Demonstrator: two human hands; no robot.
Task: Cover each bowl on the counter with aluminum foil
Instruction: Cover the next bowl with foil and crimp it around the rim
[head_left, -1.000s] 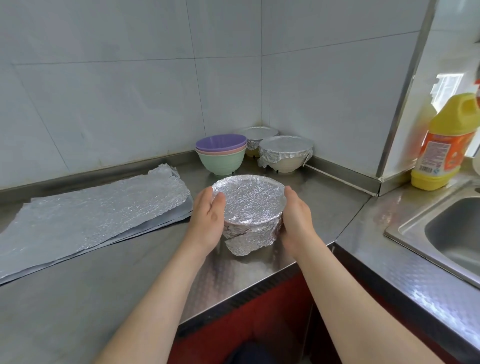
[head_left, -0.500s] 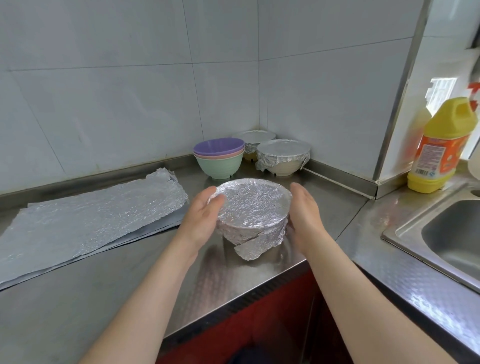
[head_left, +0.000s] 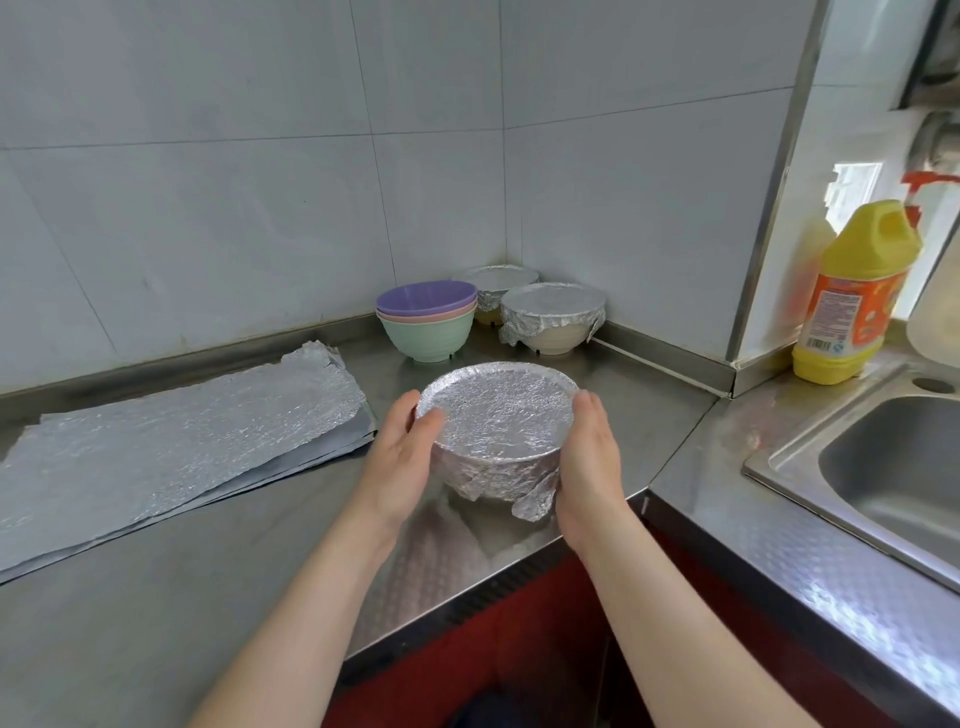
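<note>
A bowl wrapped in aluminum foil (head_left: 498, 426) is held between both hands near the counter's front edge, seemingly raised a little off the steel. My left hand (head_left: 402, 462) grips its left side with the thumb over the rim. My right hand (head_left: 589, 462) cups its right side. A loose foil flap hangs at the lower right of the bowl. Two more foil-covered bowls (head_left: 553, 312) (head_left: 496, 278) stand in the back corner. Beside them is an uncovered stack of three bowls (head_left: 426, 325), purple on top, then pink, then green. Flat foil sheets (head_left: 182, 447) lie on the left.
The steel counter (head_left: 156, 597) meets tiled walls at the back and right. A yellow detergent bottle (head_left: 857, 296) stands at the right by a steel sink (head_left: 893, 467). A red cabinet front lies below the counter edge.
Both hands have raised the foil-wrapped bowl off the counter and carried it slightly away from me; the foil flap moved round to the bowl's lower right.
</note>
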